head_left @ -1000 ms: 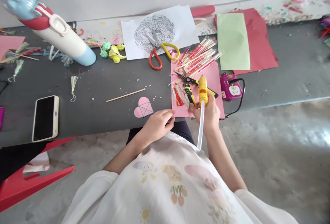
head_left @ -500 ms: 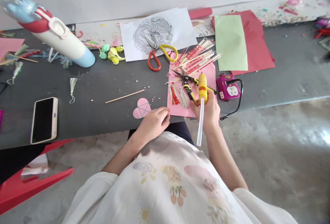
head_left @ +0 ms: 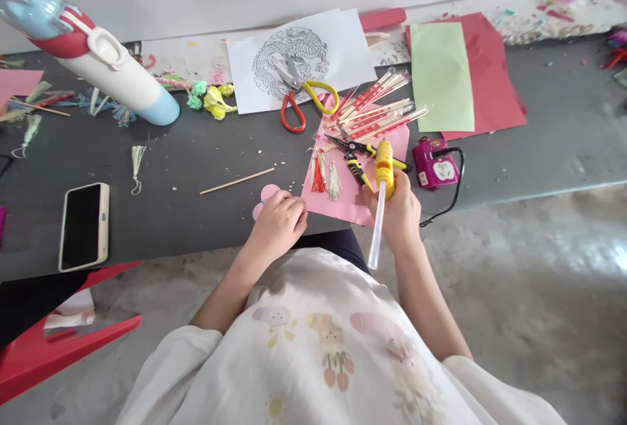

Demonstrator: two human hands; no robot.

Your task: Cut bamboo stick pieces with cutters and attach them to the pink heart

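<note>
My right hand is wrapped around a yellow hot glue gun, and a long clear glue stick sticks out of its rear end toward me. My left hand, fingers curled, is at the left corner of a pink sheet of paper and appears to grip its edge; the fingertips are partly hidden. Under that hand a pink paper heart is mostly covered. On the sheet lie black-and-yellow pliers, red and pale tassels and several wrapped sticks.
Scissors lie on a dragon drawing. A purple power socket with a black cord is at the right, near green paper and red paper. Leftward are a thin stick, a phone and a bottle.
My left hand has moved left, and the pink sheet's near corner has swung left with it, carrying the tassels. The hand now covers more of the heart. The glue gun has barely moved.
</note>
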